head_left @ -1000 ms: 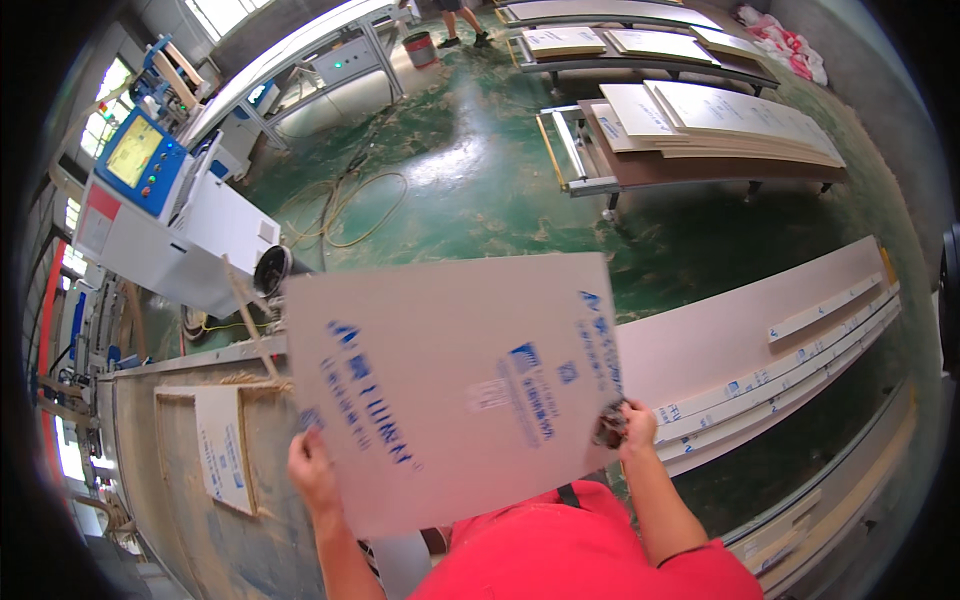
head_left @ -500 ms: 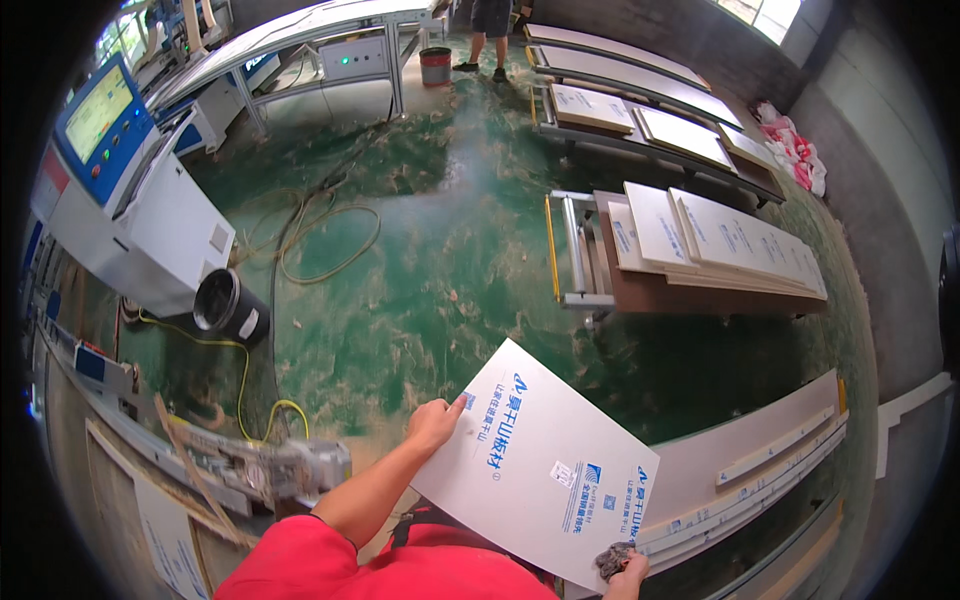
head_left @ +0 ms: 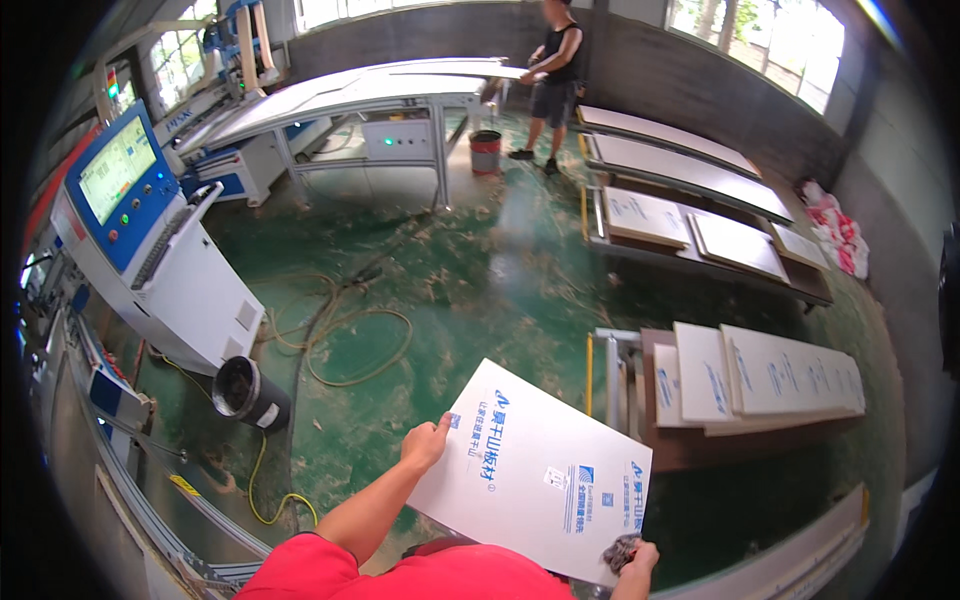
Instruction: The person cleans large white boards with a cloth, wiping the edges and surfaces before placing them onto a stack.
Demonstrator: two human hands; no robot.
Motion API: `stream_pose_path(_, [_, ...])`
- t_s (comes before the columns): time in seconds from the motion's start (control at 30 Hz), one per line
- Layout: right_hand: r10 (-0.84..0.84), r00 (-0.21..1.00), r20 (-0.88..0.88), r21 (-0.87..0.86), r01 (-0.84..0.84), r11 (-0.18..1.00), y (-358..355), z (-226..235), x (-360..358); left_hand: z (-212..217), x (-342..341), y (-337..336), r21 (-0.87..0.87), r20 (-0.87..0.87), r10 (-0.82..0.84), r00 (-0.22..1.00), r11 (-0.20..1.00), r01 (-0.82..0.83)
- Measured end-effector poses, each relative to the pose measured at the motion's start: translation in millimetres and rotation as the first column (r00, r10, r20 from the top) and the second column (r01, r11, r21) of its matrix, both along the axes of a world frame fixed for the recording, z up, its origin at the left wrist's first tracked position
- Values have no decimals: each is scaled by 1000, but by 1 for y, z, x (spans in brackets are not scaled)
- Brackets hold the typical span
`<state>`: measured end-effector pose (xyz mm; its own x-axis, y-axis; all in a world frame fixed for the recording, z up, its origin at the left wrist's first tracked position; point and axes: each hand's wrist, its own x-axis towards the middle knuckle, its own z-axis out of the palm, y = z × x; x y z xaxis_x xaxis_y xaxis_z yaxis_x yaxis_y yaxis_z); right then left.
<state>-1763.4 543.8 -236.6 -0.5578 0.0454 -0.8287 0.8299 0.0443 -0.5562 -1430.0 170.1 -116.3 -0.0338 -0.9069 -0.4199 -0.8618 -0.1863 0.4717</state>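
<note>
A white rectangular board [head_left: 530, 465] with blue print is held tilted in front of my body. My left hand [head_left: 428, 443] grips its left edge, with the thumb on the printed face. At the lower right corner my right hand [head_left: 638, 570] is closed on the edge, and a crumpled dark grey rag [head_left: 620, 551] is pressed between it and the board. The fingers behind the board are hidden.
White boards [head_left: 790, 370] lie stacked on a roller stand to the right, with more racks behind. A control console [head_left: 170, 270] and a black bucket [head_left: 250, 395] stand left. Hoses [head_left: 360, 345] cross the green floor. A person [head_left: 552, 85] stands by the far machine table [head_left: 440, 95].
The view has tilted up, so the far machine table, windows and the other person's upper body now show. Both hands keep hold of the board.
</note>
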Motion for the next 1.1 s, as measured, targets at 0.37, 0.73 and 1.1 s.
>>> stream_pose_path(0.37, [501, 850, -163, -53, -514, 856, -475, 29, -206, -20, -72, -287, -58, 25, 427, 904, 903, -425])
stream_pose_path(0.73, [137, 987, -81, 15, -136, 991, -781, 109, -370, -14, -364, -736, -15, 69, 18, 997, 1000, -17])
stream_pose_path(1.1, [-33, 997, -76, -53, 29, 998, -968, -19, -699, -43, -765, -1009, 22, 60, -155, 986, 988, 154])
